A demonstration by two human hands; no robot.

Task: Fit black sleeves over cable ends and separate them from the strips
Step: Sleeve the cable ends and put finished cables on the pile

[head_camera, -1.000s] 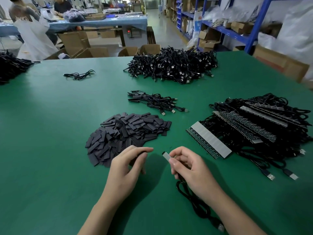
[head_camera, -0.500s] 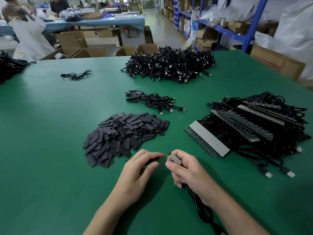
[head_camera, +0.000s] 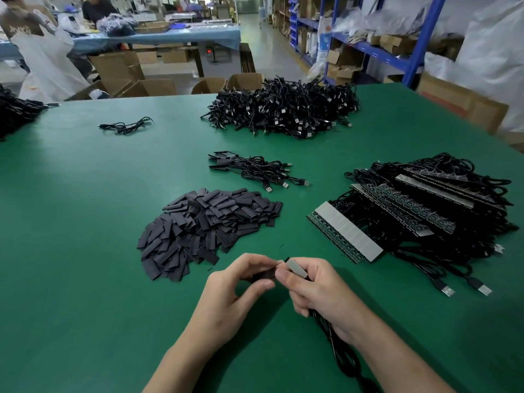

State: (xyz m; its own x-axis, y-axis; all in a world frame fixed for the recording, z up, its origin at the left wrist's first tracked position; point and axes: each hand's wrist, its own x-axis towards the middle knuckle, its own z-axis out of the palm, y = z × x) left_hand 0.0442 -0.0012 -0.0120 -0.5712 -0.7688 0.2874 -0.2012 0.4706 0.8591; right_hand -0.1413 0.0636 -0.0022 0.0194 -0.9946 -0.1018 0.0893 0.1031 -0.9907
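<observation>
My left hand (head_camera: 238, 290) pinches a black sleeve (head_camera: 265, 276) between thumb and fingers. My right hand (head_camera: 317, 290) grips a cable end (head_camera: 296, 268), a small grey-faced board, and its black cable (head_camera: 343, 355) trails back under my wrist. The sleeve's mouth meets the tip of the cable end; how far it is on is hidden by my fingers. A heap of loose black sleeves (head_camera: 207, 228) lies just beyond my left hand. Strips of boards with cables attached (head_camera: 419, 214) are stacked at the right.
A small bunch of sleeved cables (head_camera: 255, 171) lies mid-table on the green table (head_camera: 85, 222). A large cable pile (head_camera: 283, 109) sits at the far edge, a single cable (head_camera: 126, 126) far left, another pile (head_camera: 17, 112) at the left edge. People and boxes stand beyond.
My hands came together: the left brought the sleeve right to the cable end, which the right hand tilted toward it. The gap between them has closed.
</observation>
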